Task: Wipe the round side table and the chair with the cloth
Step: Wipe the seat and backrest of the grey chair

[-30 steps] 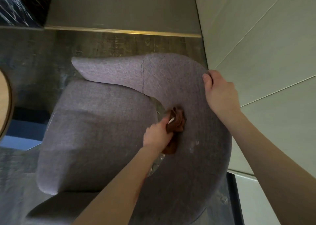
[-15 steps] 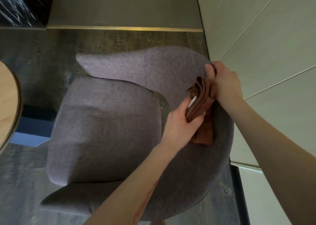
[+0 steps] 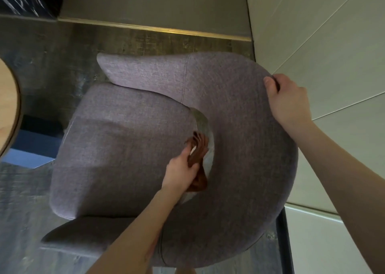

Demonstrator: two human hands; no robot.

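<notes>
We look straight down over a grey upholstered chair [image 3: 129, 153] from above. Half a second ago our left hand [image 3: 181, 170] had carried the brown cloth [image 3: 199, 150] up the curved backrest [image 3: 245, 140] until it nearly met our right hand [image 3: 288, 102] at the rim. Now the left hand has swept back down, returning the cloth to the crease where the seat cushion meets the inside of the backrest, close to where it was a second ago. We read this as one full up-and-down stroke finished on the inner backrest, so the chair wiping appears to be under way rather than done; the seat and the armrest ends look untouched in this view.

The left hand is clenched around the bunched cloth, fingers wrapped over it. Folds of the cloth fan out just beyond the fingertips, and a tail hangs below the palm, both pressed into the pale gap at the crease. The cloth lies directly under and ahead of this hand, touching seat and backrest.

The right hand grips the top outer edge of the backrest, thumb on the upper face and fingers curled behind, apparently steadying the chair. It is well apart from the cloth.

At the far left edge, a curved slice of the round side table [image 3: 9, 111] shows, its wooden surface well clear of both hands.
</notes>
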